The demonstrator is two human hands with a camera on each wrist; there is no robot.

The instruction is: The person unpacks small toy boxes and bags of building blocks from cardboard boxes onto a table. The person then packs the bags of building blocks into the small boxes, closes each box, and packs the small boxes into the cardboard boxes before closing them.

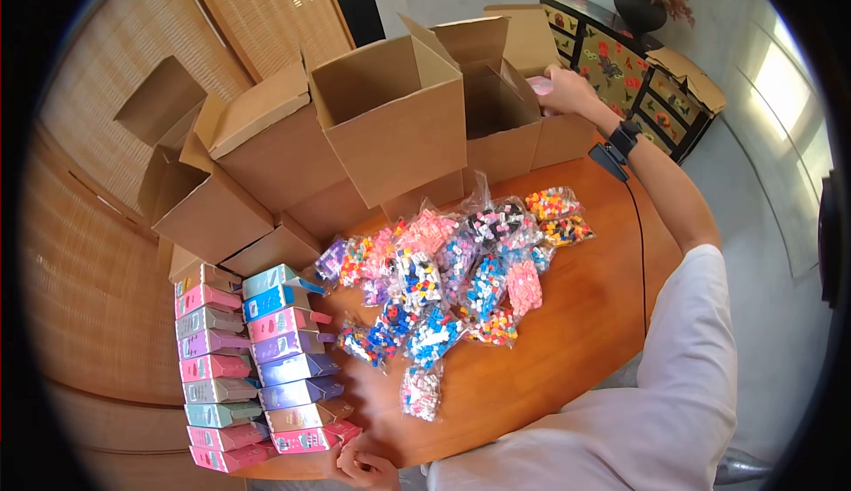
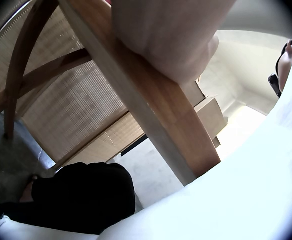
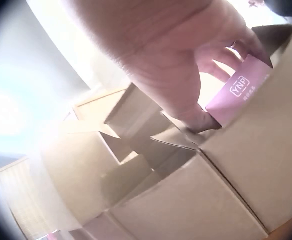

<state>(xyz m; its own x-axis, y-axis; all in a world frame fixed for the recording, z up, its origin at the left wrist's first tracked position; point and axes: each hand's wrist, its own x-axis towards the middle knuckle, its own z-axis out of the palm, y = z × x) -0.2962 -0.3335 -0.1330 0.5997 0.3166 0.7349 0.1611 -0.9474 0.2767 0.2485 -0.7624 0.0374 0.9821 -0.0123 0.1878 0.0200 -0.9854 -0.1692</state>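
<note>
In the head view my right hand (image 1: 570,92) is at the rightmost open carton (image 1: 560,143). The right wrist view has this hand (image 3: 171,55) pinching a pink box (image 3: 240,92) marked "YNP" between thumb and fingers, partly inside the carton (image 3: 266,150). My left hand (image 1: 365,466) rests at the table's near edge with loosely curled fingers, beside the lowest pink box (image 1: 306,439) of the right column. In the left wrist view the hand (image 2: 171,40) lies over the wooden table edge (image 2: 171,110); its fingers are hidden there.
Small colourful boxes stand in two columns at the left of the table (image 1: 550,358). Bags of coloured pieces (image 1: 434,336) lie in a heap mid-table. Several open cartons (image 1: 399,119) line the back. A black cable (image 1: 642,252) hangs from the right wrist camera.
</note>
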